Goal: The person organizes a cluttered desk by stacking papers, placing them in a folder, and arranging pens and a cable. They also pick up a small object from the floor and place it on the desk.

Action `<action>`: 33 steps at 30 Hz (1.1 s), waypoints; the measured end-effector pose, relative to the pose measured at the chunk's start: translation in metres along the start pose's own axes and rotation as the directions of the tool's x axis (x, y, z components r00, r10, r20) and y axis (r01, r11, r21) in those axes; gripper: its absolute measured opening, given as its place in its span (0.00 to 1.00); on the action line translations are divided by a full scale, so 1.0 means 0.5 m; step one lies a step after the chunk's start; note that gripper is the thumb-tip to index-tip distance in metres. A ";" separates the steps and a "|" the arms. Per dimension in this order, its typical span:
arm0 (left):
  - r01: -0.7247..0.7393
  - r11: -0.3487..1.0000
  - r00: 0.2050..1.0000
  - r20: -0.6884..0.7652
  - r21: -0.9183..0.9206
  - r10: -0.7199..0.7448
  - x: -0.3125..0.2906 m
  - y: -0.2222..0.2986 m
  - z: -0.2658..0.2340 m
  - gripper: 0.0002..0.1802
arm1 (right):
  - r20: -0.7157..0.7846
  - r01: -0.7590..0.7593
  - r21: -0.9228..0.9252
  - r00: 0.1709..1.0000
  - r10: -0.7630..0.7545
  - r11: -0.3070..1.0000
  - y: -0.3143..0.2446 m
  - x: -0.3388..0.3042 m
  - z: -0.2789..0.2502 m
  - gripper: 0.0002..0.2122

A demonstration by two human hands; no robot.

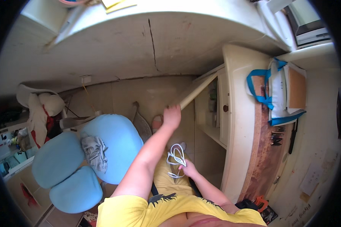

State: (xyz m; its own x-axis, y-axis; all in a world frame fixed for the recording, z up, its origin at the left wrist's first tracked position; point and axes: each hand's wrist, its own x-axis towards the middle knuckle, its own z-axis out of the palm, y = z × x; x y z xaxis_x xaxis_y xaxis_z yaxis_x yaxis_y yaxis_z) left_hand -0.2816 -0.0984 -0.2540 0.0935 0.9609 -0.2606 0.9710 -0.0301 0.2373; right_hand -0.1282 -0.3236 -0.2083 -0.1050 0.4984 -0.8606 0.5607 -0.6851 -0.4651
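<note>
With my left hand [172, 116] stretched forward, I grip the outer edge of a cream cabinet door [197, 92], which stands swung out from its cabinet. My fingers curl over the door's edge. Close to my lap, my right hand [189, 169] is closed round a looped white cable [177, 154]. Some of its loops stick up above the hand, and others hang below it. Behind the door an open compartment [208, 126] shows, with a few items on the shelf inside, too dim to name.
A light blue chair [111, 147] with a grey cloth [94, 153] on it stands at my left. Right of me, the cabinet top [240, 151] carries a blue-handled bag [278, 94]. A white desk [170, 7] runs along the far side. A plush toy [51, 104] lies far left.
</note>
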 end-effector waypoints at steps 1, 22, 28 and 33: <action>-0.042 0.997 0.985 0.167 -0.060 0.052 -0.037 0.019 -0.011 0.08 | 0.046 0.032 -0.052 0.998 -0.029 0.998 -0.009 -0.016 -0.014 0.08; -0.270 0.844 0.961 -0.181 -0.464 0.208 -0.670 0.158 -0.427 0.34 | 0.609 0.749 -0.518 0.663 -0.436 0.413 -0.327 -0.415 -0.161 0.14; 0.020 0.694 0.998 0.052 -0.719 0.026 -0.681 0.121 -0.389 0.15 | 0.395 0.777 -0.305 0.629 -0.669 0.551 -0.336 -0.463 -0.136 0.11; -0.011 0.569 1.000 -0.008 -0.822 0.008 -0.702 0.068 -0.412 0.09 | 0.460 0.771 -0.094 0.595 -0.659 0.630 -0.382 -0.457 -0.121 0.13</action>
State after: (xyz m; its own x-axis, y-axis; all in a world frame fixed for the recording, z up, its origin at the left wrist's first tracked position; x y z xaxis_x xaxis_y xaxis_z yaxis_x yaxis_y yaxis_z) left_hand -0.3266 -0.3798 0.0383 0.0998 0.9627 -0.2515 0.3708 0.1985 0.9073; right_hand -0.1617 -0.2746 0.0896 -0.8099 0.5034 -0.3011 0.3499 0.0027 -0.9368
